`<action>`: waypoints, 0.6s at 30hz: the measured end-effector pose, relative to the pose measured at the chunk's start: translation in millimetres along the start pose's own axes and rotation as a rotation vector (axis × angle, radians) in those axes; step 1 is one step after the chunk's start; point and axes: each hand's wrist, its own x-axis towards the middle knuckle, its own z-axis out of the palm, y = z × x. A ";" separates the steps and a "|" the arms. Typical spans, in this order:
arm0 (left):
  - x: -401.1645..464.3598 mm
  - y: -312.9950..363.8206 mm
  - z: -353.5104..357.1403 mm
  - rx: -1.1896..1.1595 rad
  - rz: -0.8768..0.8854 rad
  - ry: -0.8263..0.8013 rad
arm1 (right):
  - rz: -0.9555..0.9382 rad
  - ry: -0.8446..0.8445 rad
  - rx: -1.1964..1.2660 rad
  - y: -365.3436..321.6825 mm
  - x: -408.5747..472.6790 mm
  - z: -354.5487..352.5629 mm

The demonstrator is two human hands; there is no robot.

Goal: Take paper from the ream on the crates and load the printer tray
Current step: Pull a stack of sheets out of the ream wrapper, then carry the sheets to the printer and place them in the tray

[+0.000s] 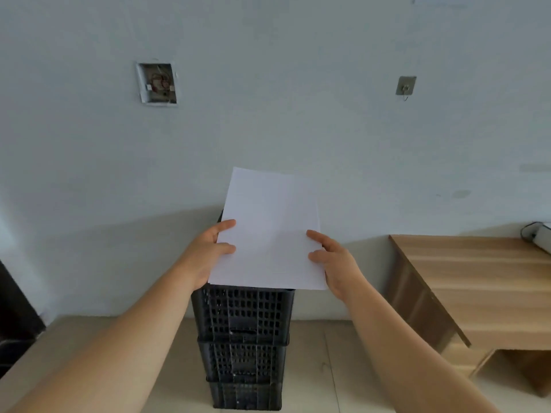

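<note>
Left hand [208,251]: grip closed on the left edge of a white rectangular paper sheaf [269,231], thumb on top, fingers beneath. Right hand [335,260]: grip pinching the right edge likewise. Paper: tilted, far end raised, near edge directly above the stack of three black perforated plastic crates [243,317]. Light wooden desk [477,269]: right of the crates. White device [541,236]: on the desk's far right, only partly visible. Square metal wall hook [405,85]: above the desk.

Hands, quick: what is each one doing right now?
Left hand: closed on the left edge of the paper.
Right hand: fingers on the paper's right edge, holding it too.
</note>
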 end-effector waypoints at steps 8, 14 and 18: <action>64.6 28.0 80.9 -0.002 0.125 -0.236 | -0.181 0.310 -0.052 -53.6 1.0 -58.2; 100.1 24.6 142.8 0.075 0.183 -0.424 | -0.240 0.569 -0.047 -66.6 -15.4 -97.5; 111.7 13.8 187.2 0.076 0.198 -0.532 | -0.221 0.707 -0.065 -64.7 -30.5 -123.2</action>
